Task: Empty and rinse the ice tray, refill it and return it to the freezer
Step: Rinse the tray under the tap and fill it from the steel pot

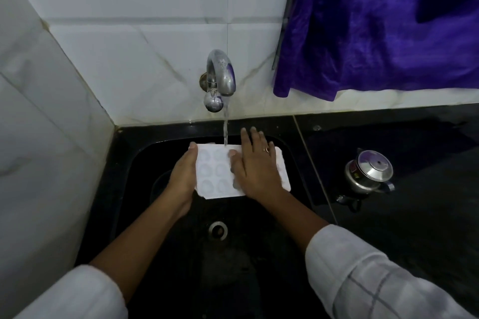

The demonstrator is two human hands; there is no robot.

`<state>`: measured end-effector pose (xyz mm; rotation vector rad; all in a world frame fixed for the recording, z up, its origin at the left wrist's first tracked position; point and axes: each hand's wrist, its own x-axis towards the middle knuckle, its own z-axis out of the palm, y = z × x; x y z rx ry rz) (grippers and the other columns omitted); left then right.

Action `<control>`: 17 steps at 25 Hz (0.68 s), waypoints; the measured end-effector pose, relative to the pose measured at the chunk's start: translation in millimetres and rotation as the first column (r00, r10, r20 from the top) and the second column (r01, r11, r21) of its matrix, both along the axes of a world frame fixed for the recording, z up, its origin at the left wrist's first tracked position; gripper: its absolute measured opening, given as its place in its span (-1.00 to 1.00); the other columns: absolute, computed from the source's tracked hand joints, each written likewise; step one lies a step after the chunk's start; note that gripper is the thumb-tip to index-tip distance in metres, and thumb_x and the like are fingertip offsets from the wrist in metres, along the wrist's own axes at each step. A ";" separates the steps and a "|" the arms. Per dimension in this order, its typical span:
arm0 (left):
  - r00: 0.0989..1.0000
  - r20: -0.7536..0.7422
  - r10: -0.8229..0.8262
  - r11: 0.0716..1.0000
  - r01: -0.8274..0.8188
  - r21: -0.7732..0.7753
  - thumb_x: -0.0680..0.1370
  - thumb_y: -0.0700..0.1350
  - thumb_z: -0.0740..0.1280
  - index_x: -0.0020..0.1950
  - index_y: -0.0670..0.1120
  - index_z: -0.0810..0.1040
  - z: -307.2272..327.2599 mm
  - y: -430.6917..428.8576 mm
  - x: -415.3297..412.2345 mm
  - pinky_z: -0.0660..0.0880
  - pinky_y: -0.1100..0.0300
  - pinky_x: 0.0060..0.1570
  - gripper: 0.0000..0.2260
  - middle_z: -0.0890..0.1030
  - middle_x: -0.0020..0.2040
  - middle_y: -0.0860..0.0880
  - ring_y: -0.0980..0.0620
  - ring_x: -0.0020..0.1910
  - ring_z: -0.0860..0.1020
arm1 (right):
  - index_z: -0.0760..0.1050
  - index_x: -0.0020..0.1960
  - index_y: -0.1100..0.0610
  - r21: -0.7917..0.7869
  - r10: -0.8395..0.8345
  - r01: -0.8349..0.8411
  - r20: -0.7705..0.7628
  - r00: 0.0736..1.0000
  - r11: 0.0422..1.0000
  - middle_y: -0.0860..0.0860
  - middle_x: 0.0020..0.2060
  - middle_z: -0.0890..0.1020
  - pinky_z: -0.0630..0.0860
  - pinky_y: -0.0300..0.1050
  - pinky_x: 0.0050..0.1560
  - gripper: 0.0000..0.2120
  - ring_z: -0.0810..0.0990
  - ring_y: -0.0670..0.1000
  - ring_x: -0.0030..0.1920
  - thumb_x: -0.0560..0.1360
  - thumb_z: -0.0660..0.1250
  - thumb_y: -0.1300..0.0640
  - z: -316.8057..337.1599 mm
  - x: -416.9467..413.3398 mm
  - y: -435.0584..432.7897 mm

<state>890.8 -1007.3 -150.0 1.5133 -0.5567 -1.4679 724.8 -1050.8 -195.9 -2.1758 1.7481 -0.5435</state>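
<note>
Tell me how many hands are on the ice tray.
2. The left hand grips the left edge of the ice tray, thumb on top; the right hand lies flat across its right half. Neither is hidden.

The white rectangular plastic ice tray, showing round cells, sits level just below the chrome tap, running water striking its far edge.
</note>
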 end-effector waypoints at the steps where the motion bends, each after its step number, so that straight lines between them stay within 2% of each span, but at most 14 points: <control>1: 0.997 0.012 -0.070 0.997 0.070 0.027 0.71 0.23 0.15 0.23 -0.06 0.66 2.1 -7.1 3.5 0.64 -0.02 0.06 -0.55 0.76 0.10 -0.13 -0.13 0.08 0.73 | 0.20 0.61 0.14 -0.040 0.070 -0.070 -0.019 0.997 0.997 0.18 0.55 0.33 0.09 0.17 0.58 -0.39 0.24 0.16 0.57 0.69 -0.06 -0.19 5.1 -7.0 -1.4; 2: 0.989 0.023 -0.144 0.989 0.143 0.041 0.70 0.23 0.17 0.21 -0.08 0.67 4.0 -13.3 6.1 0.65 -0.02 0.06 -0.55 0.77 0.08 -0.14 -0.14 0.06 0.74 | 0.35 0.51 0.13 -0.041 0.128 -0.128 -0.016 0.992 0.991 0.15 0.39 0.52 0.29 0.13 0.47 -0.45 0.45 0.14 0.42 0.69 -0.02 -0.18 9.9 -14.1 -3.5; 3: 0.974 0.044 -0.223 0.974 0.221 0.039 0.70 0.24 0.18 0.20 -0.09 0.67 6.0 -19.0 8.1 0.65 -0.03 0.08 -0.54 0.77 0.07 -0.14 -0.15 0.05 0.74 | 0.50 0.34 0.10 -0.014 0.163 -0.163 0.021 0.986 0.987 0.09 0.17 0.65 0.45 0.07 0.25 -0.53 0.60 0.10 0.20 0.70 0.03 -0.19 16.0 -20.6 -3.7; 4: 0.952 0.076 -0.298 0.955 0.297 0.020 0.69 0.23 0.20 0.19 -0.09 0.68 7.8 -24.6 9.0 0.65 -0.03 0.08 -0.55 0.77 0.06 -0.14 -0.14 0.04 0.75 | 0.56 0.12 0.06 0.046 0.162 -0.166 0.084 0.983 0.985 0.01 -0.06 0.67 0.51 0.01 0.01 -0.59 0.64 0.05 -0.02 0.69 0.08 -0.20 20.9 -25.3 -3.4; 6: 0.926 0.146 -0.347 0.933 0.357 -0.043 0.68 0.17 0.27 0.15 -0.11 0.71 6.4 -33.5 6.1 0.66 0.04 0.00 -0.61 0.78 0.01 -0.11 -0.12 0.01 0.75 | 0.53 -0.16 0.04 0.161 0.068 -0.112 0.259 0.964 0.981 -0.06 -0.31 0.60 0.47 -0.04 -0.22 -0.60 0.59 -0.05 -0.27 0.67 0.18 -0.20 23.1 -32.9 -2.9; 8: 0.966 0.125 -0.226 0.965 0.240 -0.106 0.67 0.04 0.36 0.08 -0.11 0.72 -5.5 -37.8 0.6 0.64 0.13 -0.15 -0.76 0.78 -0.08 -0.08 -0.09 -0.07 0.73 | 0.48 -0.28 0.01 0.201 -0.082 0.006 0.371 0.925 0.980 -0.09 -0.41 0.53 0.44 -0.06 -0.30 -0.58 0.52 -0.10 -0.37 0.64 0.23 -0.21 16.3 -38.6 3.0; 10: 0.988 0.034 -0.149 0.978 0.152 -0.141 0.66 -0.09 0.38 0.12 -0.13 0.71 -19.8 -36.0 -3.3 0.63 0.14 -0.17 -0.83 0.77 -0.06 -0.09 -0.09 -0.05 0.70 | 0.43 -0.33 -0.01 0.238 -0.203 0.103 0.450 0.870 0.966 -0.13 -0.46 0.48 0.41 -0.10 -0.32 -0.56 0.46 -0.13 -0.41 0.63 0.25 -0.22 3.3 -41.7 12.7; 13: 0.969 -0.114 -0.221 0.970 0.206 -0.129 0.70 -0.21 0.26 0.29 -0.19 0.66 -34.9 -31.0 -1.6 0.67 0.11 -0.06 -0.76 0.74 0.13 -0.16 -0.11 0.08 0.69 | 0.45 -0.34 -0.07 0.320 -0.328 0.172 0.538 0.776 0.932 -0.17 -0.48 0.49 0.45 -0.07 -0.29 -0.59 0.47 -0.12 -0.39 0.62 0.26 -0.22 -13.6 -46.2 26.6; 14: 0.954 -0.148 -0.262 0.962 0.245 -0.121 0.70 -0.26 0.22 0.29 -0.20 0.66 -34.4 -30.0 0.4 0.67 0.12 -0.05 -0.74 0.74 0.13 -0.17 -0.09 0.08 0.70 | 0.46 -0.33 -0.10 0.337 -0.342 0.173 0.544 0.766 0.925 -0.18 -0.46 0.50 0.46 -0.07 -0.28 -0.61 0.48 -0.13 -0.38 0.63 0.25 -0.21 -17.1 -47.2 30.3; 16: 0.930 -0.124 -0.345 0.937 0.333 -0.110 0.70 -0.30 0.18 0.25 -0.19 0.67 -29.2 -28.1 3.7 0.68 0.16 -0.11 -0.72 0.75 0.04 -0.13 -0.02 -0.03 0.73 | 0.47 -0.29 -0.13 0.328 -0.328 0.167 0.534 0.779 0.930 -0.22 -0.44 0.53 0.44 -0.13 -0.26 -0.65 0.48 -0.17 -0.36 0.65 0.24 -0.18 -18.1 -48.0 36.5; 17: 0.928 -0.053 -0.370 0.925 0.363 -0.111 0.71 -0.29 0.20 0.24 -0.20 0.67 -26.8 -27.9 4.7 0.66 0.19 -0.18 -0.74 0.76 -0.03 -0.10 0.01 -0.11 0.72 | 0.48 -0.26 -0.12 0.304 -0.304 0.159 0.522 0.797 0.939 -0.21 -0.42 0.54 0.44 -0.15 -0.27 -0.67 0.50 -0.17 -0.36 0.65 0.23 -0.17 -16.6 -47.4 37.8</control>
